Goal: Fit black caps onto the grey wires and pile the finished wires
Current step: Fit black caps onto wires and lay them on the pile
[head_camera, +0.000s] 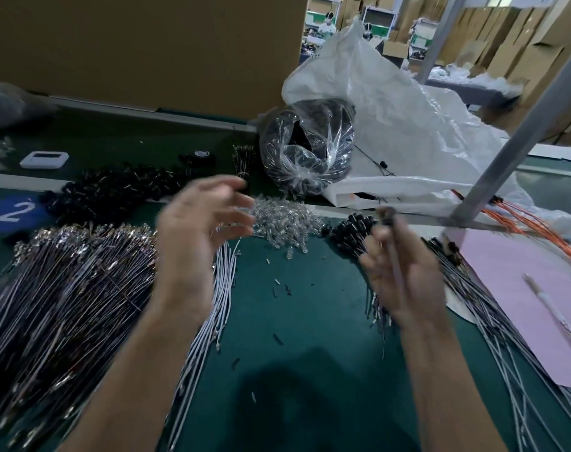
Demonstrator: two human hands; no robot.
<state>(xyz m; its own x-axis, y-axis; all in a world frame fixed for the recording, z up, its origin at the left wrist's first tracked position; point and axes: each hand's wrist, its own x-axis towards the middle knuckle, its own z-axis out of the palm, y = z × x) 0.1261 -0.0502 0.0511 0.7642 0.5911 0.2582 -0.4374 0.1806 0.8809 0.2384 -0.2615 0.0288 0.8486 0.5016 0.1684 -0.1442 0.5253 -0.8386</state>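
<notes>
Above the green surface (310,321), the blurred left hand (196,230) is raised, fingers spread and loosely curved. The right hand (405,272) pinches a grey wire (395,256) upright, cap (387,214) at its tip, near the capped pile (356,233).

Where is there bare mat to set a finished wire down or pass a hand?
Best: green mat centre front, between the white wires and the right-side wire fan; only scraps there. Also the belt behind the black caps. Crowded: left wire pile, clear pieces, capped ends. The right hand holds a grey wire.
</notes>
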